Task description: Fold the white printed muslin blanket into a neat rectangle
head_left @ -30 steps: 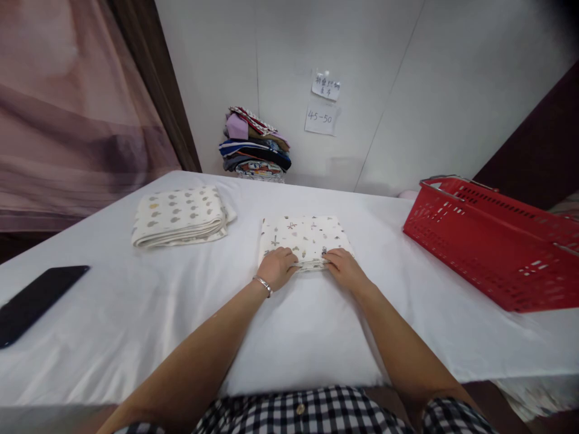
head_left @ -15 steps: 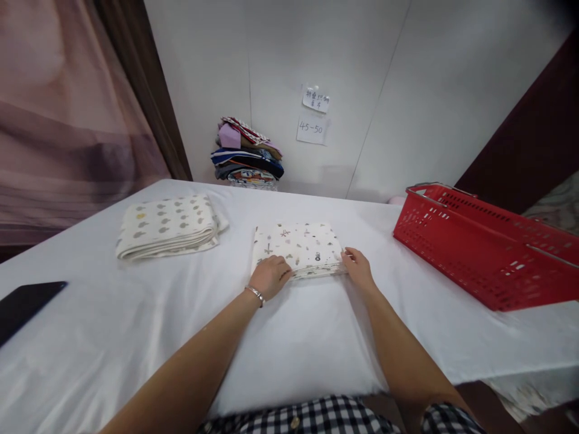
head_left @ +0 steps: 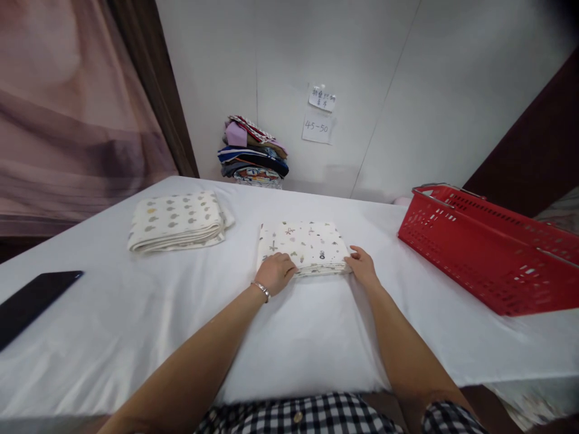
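A folded printed cloth (head_left: 302, 244), white with small scattered motifs, lies flat in the middle of the table. Its layered edge faces me. My left hand (head_left: 275, 272), with a bracelet at the wrist, has its fingers closed over the near edge at the left. At the near right corner, my right hand (head_left: 363, 266) grips the cloth's edge between thumb and fingers. The undersides of both hands are hidden. Further left rests a second folded cloth (head_left: 178, 217), thicker, with rows of grey shapes and a single yellow one.
A red plastic basket (head_left: 479, 247) with metal handles stands at the right. Near the left edge lies a flat black object (head_left: 36, 301). Behind the white-covered table (head_left: 298, 337), a pile of folded fabrics (head_left: 253, 154) stands against the wall, left of two paper signs (head_left: 316, 128).
The view has shifted slightly, so most things sit a little further right. Both hands stay at the cloth's near edge, and the cloth keeps its folded shape.
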`<state>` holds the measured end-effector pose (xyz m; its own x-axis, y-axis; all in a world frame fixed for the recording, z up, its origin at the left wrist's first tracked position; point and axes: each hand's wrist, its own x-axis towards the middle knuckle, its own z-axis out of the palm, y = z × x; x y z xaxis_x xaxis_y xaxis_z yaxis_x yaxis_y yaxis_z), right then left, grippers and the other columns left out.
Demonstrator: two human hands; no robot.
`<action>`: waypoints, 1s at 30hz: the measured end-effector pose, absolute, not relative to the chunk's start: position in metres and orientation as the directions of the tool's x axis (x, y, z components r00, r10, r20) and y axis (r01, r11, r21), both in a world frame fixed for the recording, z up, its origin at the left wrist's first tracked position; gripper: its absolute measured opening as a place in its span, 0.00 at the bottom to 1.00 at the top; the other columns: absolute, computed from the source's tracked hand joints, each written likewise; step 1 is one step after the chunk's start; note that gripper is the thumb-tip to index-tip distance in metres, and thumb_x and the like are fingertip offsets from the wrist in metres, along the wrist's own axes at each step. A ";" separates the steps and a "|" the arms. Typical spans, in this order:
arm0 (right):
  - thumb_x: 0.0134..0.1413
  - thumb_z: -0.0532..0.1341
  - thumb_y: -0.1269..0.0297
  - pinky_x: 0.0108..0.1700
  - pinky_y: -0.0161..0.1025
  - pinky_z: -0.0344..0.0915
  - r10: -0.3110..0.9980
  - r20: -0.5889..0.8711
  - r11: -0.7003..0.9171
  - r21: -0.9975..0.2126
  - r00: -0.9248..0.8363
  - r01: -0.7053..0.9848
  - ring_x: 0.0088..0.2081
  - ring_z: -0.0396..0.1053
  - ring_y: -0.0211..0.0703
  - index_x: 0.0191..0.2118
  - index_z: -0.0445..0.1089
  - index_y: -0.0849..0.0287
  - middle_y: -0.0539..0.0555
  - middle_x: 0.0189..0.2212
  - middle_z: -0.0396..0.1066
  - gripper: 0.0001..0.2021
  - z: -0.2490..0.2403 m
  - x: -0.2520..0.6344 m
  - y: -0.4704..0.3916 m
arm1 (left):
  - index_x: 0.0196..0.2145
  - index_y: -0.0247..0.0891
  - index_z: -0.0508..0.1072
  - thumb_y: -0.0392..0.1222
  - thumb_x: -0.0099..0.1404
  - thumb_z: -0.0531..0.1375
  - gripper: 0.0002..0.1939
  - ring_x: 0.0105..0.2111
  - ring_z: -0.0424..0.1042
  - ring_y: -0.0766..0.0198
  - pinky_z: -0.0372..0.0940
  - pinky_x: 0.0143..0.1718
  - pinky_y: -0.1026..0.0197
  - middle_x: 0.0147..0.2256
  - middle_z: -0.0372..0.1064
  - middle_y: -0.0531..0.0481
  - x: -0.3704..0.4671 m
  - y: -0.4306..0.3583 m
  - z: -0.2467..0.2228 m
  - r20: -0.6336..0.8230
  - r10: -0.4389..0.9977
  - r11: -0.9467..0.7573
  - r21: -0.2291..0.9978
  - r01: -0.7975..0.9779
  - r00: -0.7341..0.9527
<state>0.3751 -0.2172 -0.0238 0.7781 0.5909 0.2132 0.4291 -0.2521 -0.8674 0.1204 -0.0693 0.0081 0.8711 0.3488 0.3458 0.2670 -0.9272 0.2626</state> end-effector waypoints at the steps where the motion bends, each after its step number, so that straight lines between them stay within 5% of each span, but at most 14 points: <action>1: 0.39 0.60 0.60 0.32 0.41 0.65 0.592 0.223 -0.253 -0.861 0.775 0.441 0.28 0.68 0.44 0.47 0.68 0.60 0.51 0.26 0.71 0.24 -0.025 0.376 -0.217 | 0.30 0.39 0.73 0.42 0.65 0.51 0.13 0.35 0.64 0.62 0.59 0.38 0.58 0.32 0.68 0.48 0.120 -0.070 0.008 0.341 0.353 -0.925 0.267 0.271 0.871; 8: 0.44 0.57 0.54 0.38 0.41 0.64 0.625 0.154 -0.469 -0.709 0.765 0.526 0.34 0.69 0.45 0.49 0.67 0.59 0.53 0.34 0.71 0.25 -0.029 0.379 -0.223 | 0.29 0.39 0.73 0.44 0.64 0.52 0.13 0.35 0.67 0.65 0.60 0.37 0.62 0.32 0.70 0.51 0.116 -0.069 0.013 0.314 0.474 -0.838 0.448 0.312 0.822; 12: 0.50 0.52 0.54 0.46 0.45 0.62 0.649 0.398 -0.370 -0.579 0.648 0.726 0.48 0.63 0.50 0.49 0.67 0.61 0.59 0.49 0.65 0.23 -0.022 0.366 -0.227 | 0.29 0.40 0.73 0.45 0.64 0.52 0.13 0.35 0.67 0.65 0.61 0.35 0.63 0.32 0.70 0.52 0.108 -0.059 0.019 0.308 0.646 -0.725 0.535 0.434 0.699; 16: 0.55 0.49 0.54 0.54 0.48 0.56 0.678 0.550 -0.205 -0.496 0.488 0.844 0.55 0.58 0.48 0.49 0.67 0.58 0.58 0.53 0.62 0.21 -0.013 0.349 -0.226 | 0.33 0.40 0.72 0.44 0.62 0.53 0.10 0.37 0.68 0.64 0.61 0.37 0.62 0.37 0.69 0.51 0.100 -0.042 0.017 0.251 0.813 -0.558 0.594 0.580 0.525; 22: 0.57 0.50 0.53 0.60 0.54 0.45 0.916 0.295 -0.151 -0.372 0.271 0.916 0.58 0.55 0.49 0.50 0.67 0.55 0.55 0.54 0.63 0.21 -0.016 0.341 -0.218 | 0.42 0.39 0.67 0.45 0.59 0.55 0.14 0.39 0.69 0.60 0.62 0.39 0.59 0.44 0.65 0.46 0.097 -0.029 0.002 0.088 0.911 -0.366 0.621 0.693 0.402; 30: 0.56 0.49 0.52 0.61 0.54 0.42 0.913 0.225 -0.205 -0.467 0.340 0.860 0.59 0.54 0.47 0.48 0.69 0.52 0.51 0.54 0.63 0.20 -0.019 0.343 -0.219 | 0.44 0.39 0.63 0.46 0.60 0.53 0.16 0.42 0.68 0.56 0.62 0.40 0.56 0.46 0.64 0.42 0.099 -0.032 0.002 0.031 0.907 -0.357 0.583 0.730 0.419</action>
